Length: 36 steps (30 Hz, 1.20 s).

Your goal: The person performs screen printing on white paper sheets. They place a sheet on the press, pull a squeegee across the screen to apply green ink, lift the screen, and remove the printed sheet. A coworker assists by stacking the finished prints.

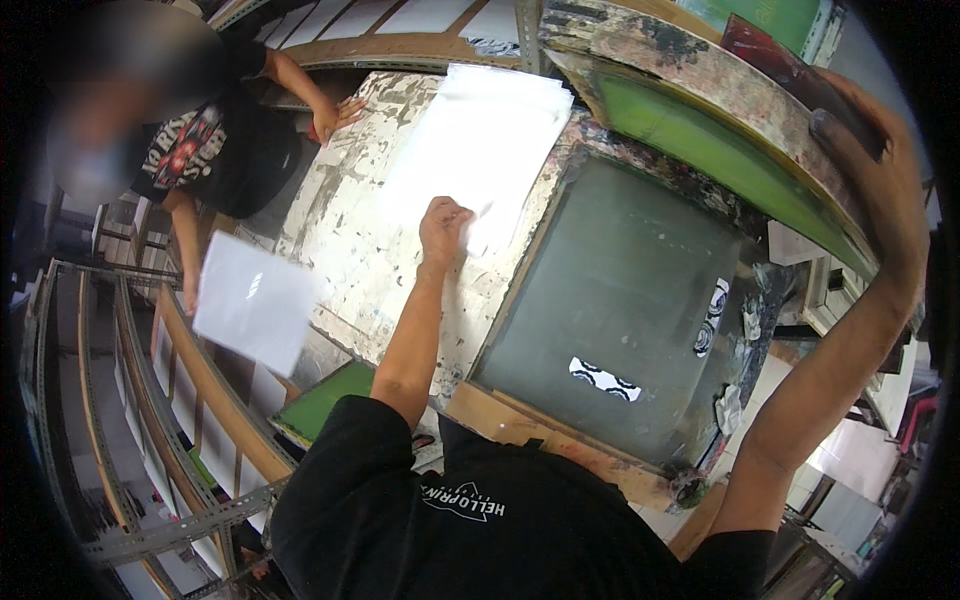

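Observation:
My left hand (441, 230) is closed, its fingers pinched at the near edge of a stack of white sheets (480, 140) on a paint-worn table (345, 200). At the upper right, my right hand (875, 150) is wrapped round the edge of a raised screen-printing frame (690, 75) with green mesh. A dark red squeegee (775, 60) rests against the frame, and its end disappears under that hand. Below the tilted frame lies a dark grey printing bed (610, 290). Two white strips with black patterns, one near the front (604, 380) and one at the right (711, 318), lie on it.
On the left, a co-worker (220, 150) leans one hand on the table and holds a white sheet (255, 300) in the other. Metal racks with wooden shelves (215, 390) stand at the lower left. Crumpled white scraps (728, 408) sit on the bed's right border.

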Available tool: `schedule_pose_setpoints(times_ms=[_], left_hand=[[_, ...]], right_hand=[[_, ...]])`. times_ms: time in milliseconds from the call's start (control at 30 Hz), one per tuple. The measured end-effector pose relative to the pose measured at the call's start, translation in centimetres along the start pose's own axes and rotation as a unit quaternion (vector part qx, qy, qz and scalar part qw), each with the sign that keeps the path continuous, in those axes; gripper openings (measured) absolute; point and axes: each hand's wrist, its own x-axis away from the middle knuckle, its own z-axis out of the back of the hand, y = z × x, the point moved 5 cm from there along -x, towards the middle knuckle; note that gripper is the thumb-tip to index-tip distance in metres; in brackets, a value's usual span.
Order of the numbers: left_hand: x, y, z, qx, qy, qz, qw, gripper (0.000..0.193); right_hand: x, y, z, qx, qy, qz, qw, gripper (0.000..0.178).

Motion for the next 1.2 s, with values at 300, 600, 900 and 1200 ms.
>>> schedule_pose_setpoints(times_ms=[300, 600, 900, 1200], left_hand=[[4.9, 14.0, -4.5, -0.112, -0.241, -0.077, 0.961, 0.024], [16.8, 17.4, -18.8, -0.131, -0.447, -0.264, 0.845, 0.060], [19.7, 22.3, -23.9, -0.099, -0.545, -0.319, 0.769, 0.063], [21.8, 22.8, -22.7, -0.081, -0.534, -0.324, 0.777, 0.062]], right_hand=[[0.8, 1.2, 0.1, -0.013, -0.022, -0.039, 0.999, 0.054], [1.4, -6.3, -0.4, 0.097, 0.059, 0.007, 0.994, 0.037], [-0.2, -3.5, 0.6, 0.010, -0.037, -0.014, 0.999, 0.042], [1.6, -6.2, 0.0, 0.052, 0.021, 0.024, 0.998, 0.042]])
